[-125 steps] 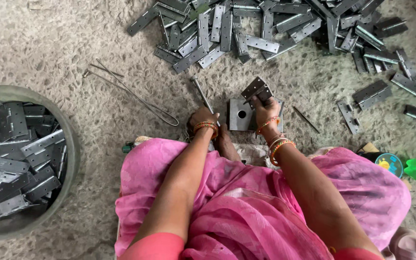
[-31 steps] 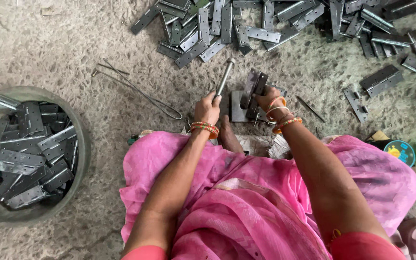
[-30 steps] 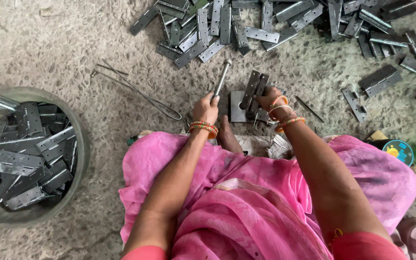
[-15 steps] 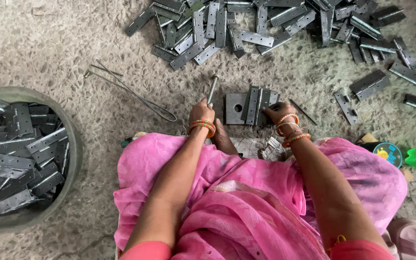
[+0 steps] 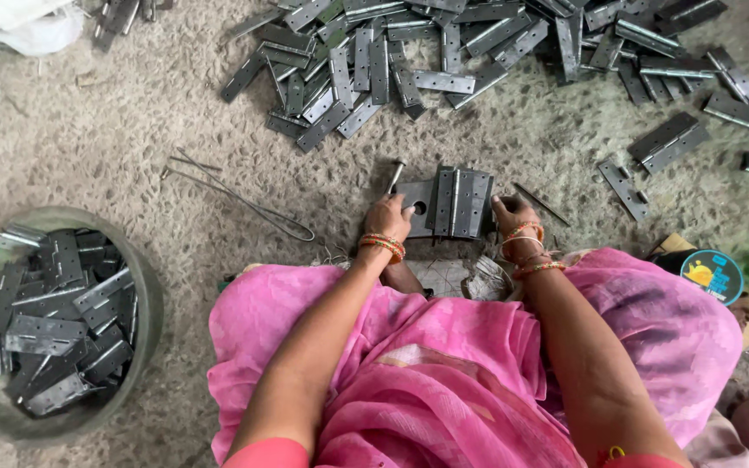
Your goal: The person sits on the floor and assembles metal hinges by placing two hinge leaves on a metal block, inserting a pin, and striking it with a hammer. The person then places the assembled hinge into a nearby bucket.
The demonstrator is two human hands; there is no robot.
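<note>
While the left hand (image 5: 389,217) pins a flat plate (image 5: 416,198) and the right hand (image 5: 513,215) steadies a hinge (image 5: 460,201) — neither grip closed — aligning seems underway; seating needs a firm press.

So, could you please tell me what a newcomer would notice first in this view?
Probably the bright pink garment filling the lower middle, with the left hand and right hand on a metal hinge that lies on a flat plate on the floor just ahead. A big scattered heap of hinges spreads across the top, and a round basin at the lower left holds more.
</note>
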